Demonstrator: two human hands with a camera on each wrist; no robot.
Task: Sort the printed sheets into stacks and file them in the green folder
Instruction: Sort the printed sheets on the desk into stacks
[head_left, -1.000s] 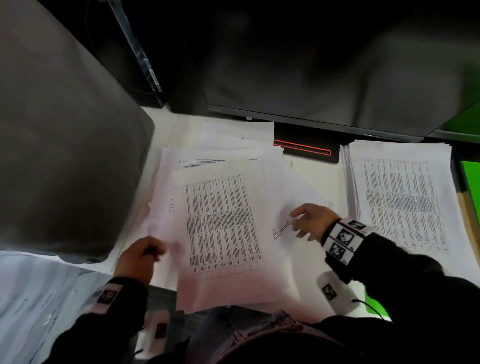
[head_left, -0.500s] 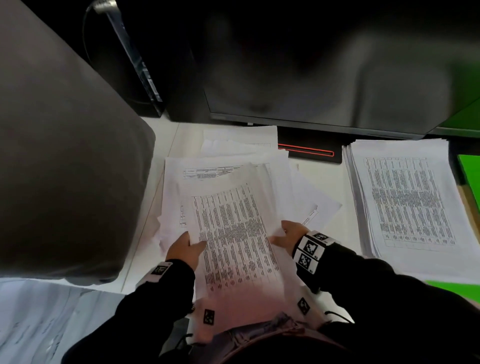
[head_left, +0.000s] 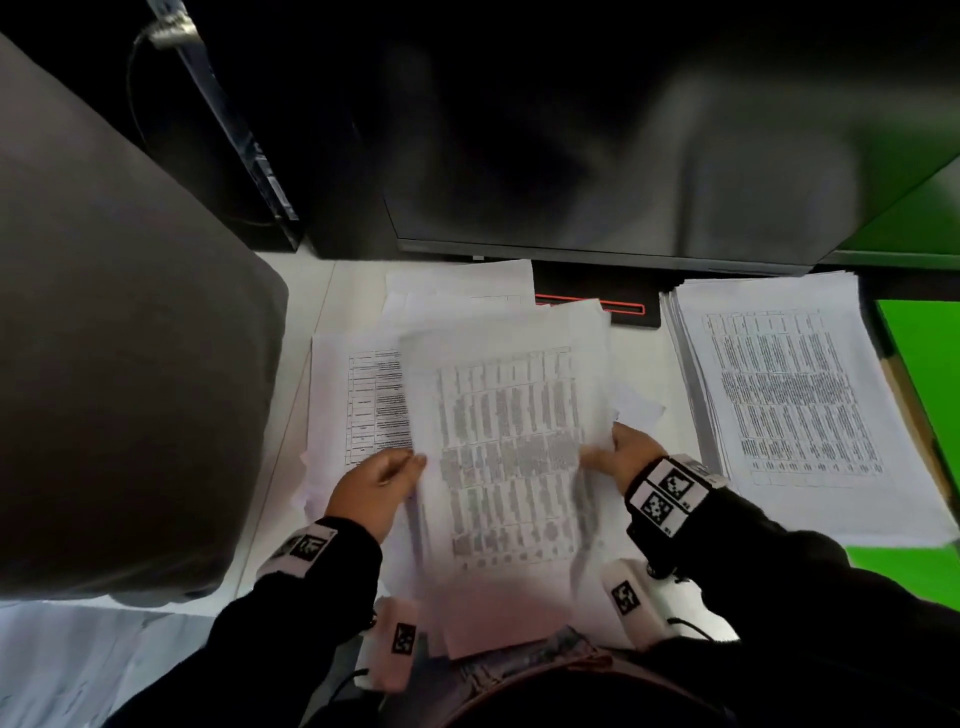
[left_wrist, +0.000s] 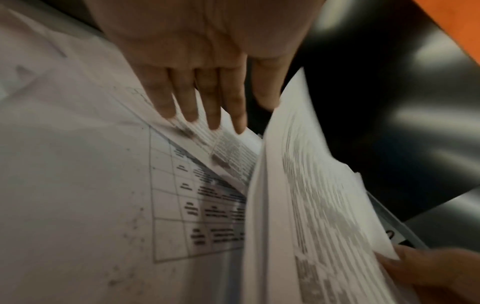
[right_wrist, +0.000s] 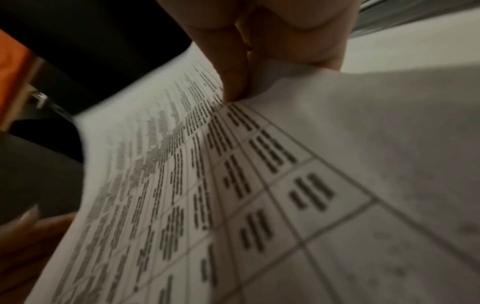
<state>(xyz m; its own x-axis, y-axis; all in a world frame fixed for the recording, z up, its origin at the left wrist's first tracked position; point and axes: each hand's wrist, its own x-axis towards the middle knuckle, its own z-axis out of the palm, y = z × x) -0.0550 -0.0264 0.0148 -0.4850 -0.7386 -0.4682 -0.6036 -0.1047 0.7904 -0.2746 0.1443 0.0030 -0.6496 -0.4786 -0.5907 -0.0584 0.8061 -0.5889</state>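
Observation:
A bundle of printed sheets (head_left: 506, 441) with dense tables is raised off the desk between both hands. My left hand (head_left: 376, 486) holds its left edge, thumb on top and straight fingers (left_wrist: 202, 102) reaching beneath. My right hand (head_left: 621, 457) pinches the right edge between thumb and fingers (right_wrist: 233, 82). Under the bundle lies a loose pile of sheets (head_left: 358, 405), with a wide-celled table (left_wrist: 197, 205) showing. A squared stack of sheets (head_left: 795, 410) lies to the right, on the green folder (head_left: 922, 374).
A dark monitor (head_left: 597, 156) stands behind the papers, its base (head_left: 631, 312) marked with a red line. A large grey padded shape (head_left: 130, 364) fills the left side. The white desk (head_left: 317, 296) shows between them. More sheets (head_left: 62, 670) lie at the lower left.
Both hands came in from the sides of the pile and took hold of the bundle. It has risen and shifted right, uncovering the table sheet beneath on the left.

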